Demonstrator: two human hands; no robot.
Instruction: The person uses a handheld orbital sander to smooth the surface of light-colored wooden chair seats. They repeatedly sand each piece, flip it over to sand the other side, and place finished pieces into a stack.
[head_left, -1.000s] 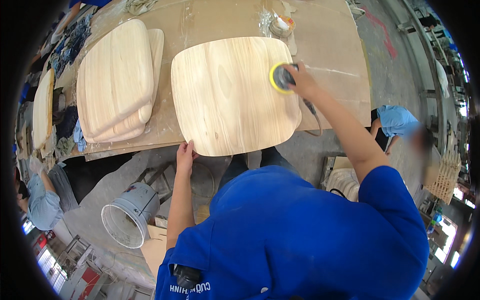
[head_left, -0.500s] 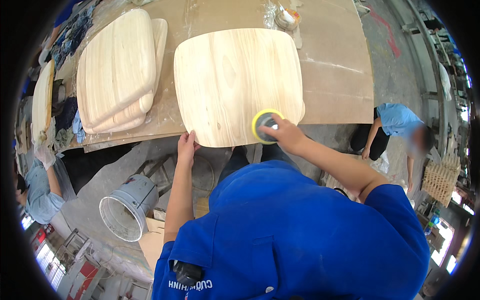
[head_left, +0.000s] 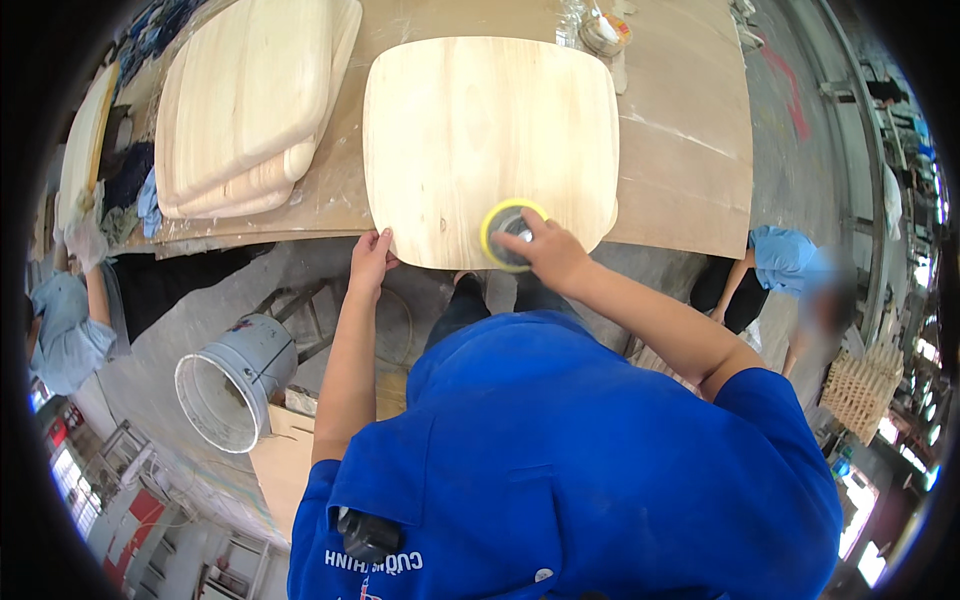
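Note:
A pale wooden seat panel [head_left: 480, 130] with rounded corners lies before me on the table, its near edge jutting past the table's edge. Thumb on top, my left hand [head_left: 373, 262] grips the panel's near left corner. My right hand [head_left: 552, 256] is closed on a round sanding pad [head_left: 497, 262] with a yellow rim and a dark top. The pad rests on the panel near the middle of its near edge. Another panel's edge peeks out beneath at the right.
Stacked wooden panels [head_left: 245, 90] lie to the left on the cardboard-covered table [head_left: 690, 150]. A roll of tape [head_left: 606, 34] sits at the back. Below stands a grey bucket [head_left: 235, 380]. A co-worker [head_left: 785, 265] crouches at right; another person [head_left: 75, 325] holds a panel at far left.
My right hand has slid the sanding pad left along the panel's near edge. My left hand keeps its hold on the corner. The whole view has shifted a little.

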